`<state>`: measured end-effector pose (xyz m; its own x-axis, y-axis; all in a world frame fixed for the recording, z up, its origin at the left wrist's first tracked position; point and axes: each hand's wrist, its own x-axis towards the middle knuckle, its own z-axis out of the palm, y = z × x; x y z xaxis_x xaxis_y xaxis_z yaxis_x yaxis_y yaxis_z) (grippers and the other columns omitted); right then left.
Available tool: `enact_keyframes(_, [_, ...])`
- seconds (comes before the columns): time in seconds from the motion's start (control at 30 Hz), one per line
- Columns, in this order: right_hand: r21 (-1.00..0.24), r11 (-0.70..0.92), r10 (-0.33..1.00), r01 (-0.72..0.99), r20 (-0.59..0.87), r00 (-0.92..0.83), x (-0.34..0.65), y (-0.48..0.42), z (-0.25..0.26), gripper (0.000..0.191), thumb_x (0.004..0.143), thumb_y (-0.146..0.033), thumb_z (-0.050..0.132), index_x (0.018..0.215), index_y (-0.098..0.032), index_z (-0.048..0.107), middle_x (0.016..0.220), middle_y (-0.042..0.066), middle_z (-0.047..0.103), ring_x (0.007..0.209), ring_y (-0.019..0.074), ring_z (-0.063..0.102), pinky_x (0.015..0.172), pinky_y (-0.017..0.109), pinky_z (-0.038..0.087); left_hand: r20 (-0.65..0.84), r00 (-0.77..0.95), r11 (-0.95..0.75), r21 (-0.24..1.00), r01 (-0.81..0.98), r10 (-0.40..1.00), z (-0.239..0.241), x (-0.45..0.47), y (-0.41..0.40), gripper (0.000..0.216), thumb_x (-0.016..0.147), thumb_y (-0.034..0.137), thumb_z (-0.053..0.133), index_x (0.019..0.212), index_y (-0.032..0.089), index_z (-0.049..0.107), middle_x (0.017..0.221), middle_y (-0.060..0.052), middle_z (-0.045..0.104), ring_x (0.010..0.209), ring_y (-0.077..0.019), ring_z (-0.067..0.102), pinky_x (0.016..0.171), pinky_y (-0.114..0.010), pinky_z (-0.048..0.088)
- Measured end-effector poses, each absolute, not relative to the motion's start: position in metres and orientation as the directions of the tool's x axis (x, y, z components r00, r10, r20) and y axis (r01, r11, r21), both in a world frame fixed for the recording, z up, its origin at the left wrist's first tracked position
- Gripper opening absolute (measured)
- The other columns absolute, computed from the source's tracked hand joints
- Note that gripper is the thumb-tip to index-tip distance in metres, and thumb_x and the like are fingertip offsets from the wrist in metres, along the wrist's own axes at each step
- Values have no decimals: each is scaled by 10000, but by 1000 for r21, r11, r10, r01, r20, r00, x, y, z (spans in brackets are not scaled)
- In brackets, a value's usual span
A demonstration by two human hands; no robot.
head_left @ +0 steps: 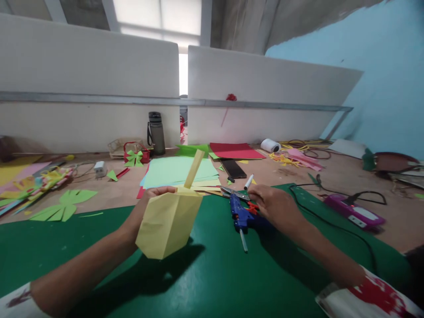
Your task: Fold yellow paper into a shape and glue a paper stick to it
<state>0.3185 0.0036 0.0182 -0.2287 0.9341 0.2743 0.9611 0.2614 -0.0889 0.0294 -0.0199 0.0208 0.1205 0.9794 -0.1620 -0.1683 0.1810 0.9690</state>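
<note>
A folded piece of yellow paper [168, 225] with a narrow paper strip [194, 168] standing up from its top edge is in my left hand [150, 198]. The fingers grip its upper left edge, partly hidden behind it. My right hand [273, 203] is closed, its fingertips curled down by the orange handles [252, 207] of a pair of scissors [233, 193]. What it pinches, if anything, I cannot make out. Just left of that hand lies a blue glue gun [241, 214] with a glue stick poking out its rear. A white pen [249, 182] is just beyond the fingers.
Coloured paper sheets [172, 172], a phone [232, 168] and a dark bottle [157, 134] are farther back. Green paper leaves [62, 205] lie at left. A purple power strip [353, 212] with a black cable sits at right. A green mat [212, 274] covers the front.
</note>
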Motion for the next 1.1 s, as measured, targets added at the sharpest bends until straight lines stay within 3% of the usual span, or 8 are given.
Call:
enact_keyframes(0.1, [-42,284,948,958,166,-273,323,1,11,180,822,-223,517,741,-179,673,725,87,690,699,239,642,572,288,390,-240,163,272,936,-222,957,13,35,-20,225,559,279,695,734,137,685,555,-34,660,456,-192,604,458,-285,454])
enact_keyframes(0.2, [-32,362,929,931,90,-358,330,-7,5,136,801,-274,573,868,-208,671,862,61,698,799,232,647,623,284,419,-267,169,304,917,-259,949,10,36,-20,228,544,251,714,738,135,688,578,-43,674,466,-192,609,468,-279,450])
enact_keyframes(0.3, [11,381,922,924,71,-381,343,-13,-1,293,740,-264,638,1026,-201,618,1033,73,666,912,261,632,673,310,450,-297,129,321,914,-248,946,13,35,-20,243,545,273,712,738,129,683,577,-54,672,469,-206,609,471,-285,442])
enact_keyframes(0.4, [51,368,926,929,71,-370,355,-12,-11,287,715,-254,656,987,-181,604,966,78,664,817,259,643,607,316,455,-343,152,371,898,-236,927,14,35,-20,321,578,346,687,795,109,690,622,-89,683,516,-242,625,493,-315,450])
enact_keyframes(0.53, [47,409,893,912,183,-410,360,-7,-27,100,779,-246,581,847,-175,596,866,79,651,751,238,631,611,325,452,-312,181,350,905,-242,933,11,34,-17,354,593,358,685,831,96,700,640,-101,686,542,-242,624,516,-314,447])
enact_keyframes(0.77, [148,473,761,869,428,-487,329,-27,-38,134,804,-299,569,787,-166,558,743,72,594,698,244,577,622,345,424,-236,129,264,922,-283,963,8,36,-16,279,538,286,720,750,104,705,594,-62,666,494,-189,591,492,-274,423])
enact_keyframes(0.93, [137,554,707,821,444,-551,302,-41,-43,142,811,-287,574,728,-182,524,675,38,557,628,214,525,604,329,385,-244,114,267,924,-274,963,10,34,-17,279,548,300,705,743,101,702,568,-62,658,470,-189,582,470,-279,423])
enact_keyframes(1.1, [60,550,753,833,394,-526,291,-45,-43,139,824,-287,557,742,-178,534,695,46,568,635,210,536,591,319,381,-237,109,258,930,-263,965,8,31,-16,272,540,275,715,767,126,699,571,-46,663,462,-190,585,457,-277,428])
